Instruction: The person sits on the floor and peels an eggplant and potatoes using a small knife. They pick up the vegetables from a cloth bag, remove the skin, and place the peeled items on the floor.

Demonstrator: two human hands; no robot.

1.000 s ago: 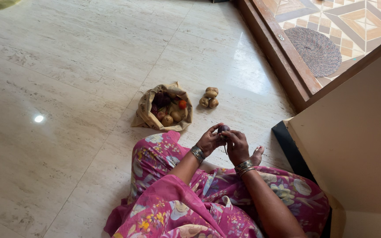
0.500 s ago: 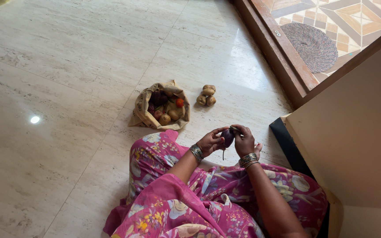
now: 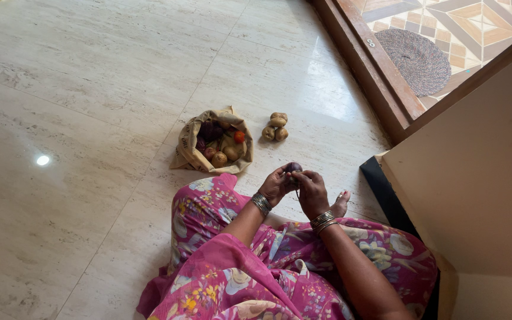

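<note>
A small dark purple vegetable [image 3: 293, 168] is held between both hands, above the floor in front of the person's knees. The left hand [image 3: 275, 185] closes around it from the left, and the right hand [image 3: 312, 192] grips it from the right. Just beyond, an open cloth bag [image 3: 192, 151] holds mixed vegetables. Beside the bag, four potatoes [image 3: 275, 126] lie together on the marble floor [image 3: 78, 95].
</note>
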